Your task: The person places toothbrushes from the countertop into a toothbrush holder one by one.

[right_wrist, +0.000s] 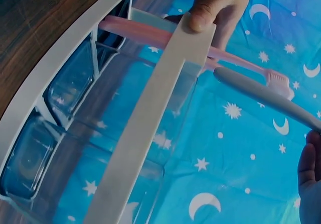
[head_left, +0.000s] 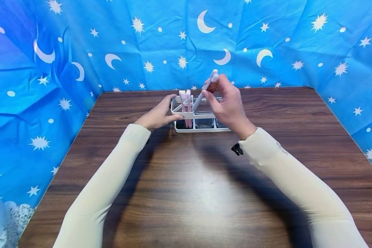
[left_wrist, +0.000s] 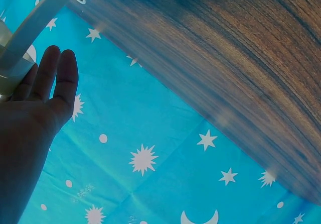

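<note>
A white toothbrush holder (head_left: 183,130) with clear cups (head_left: 204,122) stands toward the back of the table. My left hand (head_left: 158,115) grips its left end, thumb on the front of the upper rail (right_wrist: 143,111). Two pink toothbrushes (head_left: 188,106) stand heads up in the left compartment, leaning slightly. Between thumb and fingers, my right hand (head_left: 230,103) pinches a grey toothbrush (head_left: 199,100), its bristles up and its handle slanting down to the left. In the right wrist view, the rounded handle end of that grey toothbrush (right_wrist: 261,94) is near the upper rail, beside the pink handles.
The dark wooden table (head_left: 186,193) extends toward me and to both sides. A blue cloth (head_left: 161,44) with white moons and stars hangs right behind the table's back edge and along its sides.
</note>
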A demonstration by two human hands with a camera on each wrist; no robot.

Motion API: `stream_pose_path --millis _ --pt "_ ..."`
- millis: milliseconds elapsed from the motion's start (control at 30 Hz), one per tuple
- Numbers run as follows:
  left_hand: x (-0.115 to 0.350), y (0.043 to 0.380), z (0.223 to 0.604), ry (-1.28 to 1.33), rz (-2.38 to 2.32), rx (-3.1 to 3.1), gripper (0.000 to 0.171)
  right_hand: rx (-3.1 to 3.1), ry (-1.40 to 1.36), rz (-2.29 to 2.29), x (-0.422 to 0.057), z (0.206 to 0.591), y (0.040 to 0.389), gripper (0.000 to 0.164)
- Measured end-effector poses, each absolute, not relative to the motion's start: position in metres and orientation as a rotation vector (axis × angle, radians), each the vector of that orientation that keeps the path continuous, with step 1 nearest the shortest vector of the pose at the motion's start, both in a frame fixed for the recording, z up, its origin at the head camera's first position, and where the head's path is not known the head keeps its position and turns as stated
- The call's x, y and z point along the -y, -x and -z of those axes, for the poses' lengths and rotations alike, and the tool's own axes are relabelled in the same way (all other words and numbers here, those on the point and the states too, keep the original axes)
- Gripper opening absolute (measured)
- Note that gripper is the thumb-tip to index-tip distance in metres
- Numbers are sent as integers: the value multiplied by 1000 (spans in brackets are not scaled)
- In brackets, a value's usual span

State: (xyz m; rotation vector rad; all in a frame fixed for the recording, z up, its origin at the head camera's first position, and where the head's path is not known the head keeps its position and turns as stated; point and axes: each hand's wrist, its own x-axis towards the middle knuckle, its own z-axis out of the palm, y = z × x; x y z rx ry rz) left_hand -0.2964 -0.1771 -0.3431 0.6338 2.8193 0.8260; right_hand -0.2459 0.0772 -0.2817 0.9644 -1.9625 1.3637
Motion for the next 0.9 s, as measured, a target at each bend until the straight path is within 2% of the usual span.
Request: stream_pose_path --millis 667,900 --pt "177 295 343 -639 -857 -2819 95 2248 -910 -1251 -55 306 261 9" --pt "177 294 343 -626 -846 -2813 95 2459 -806 -1182 -51 315 265 6"
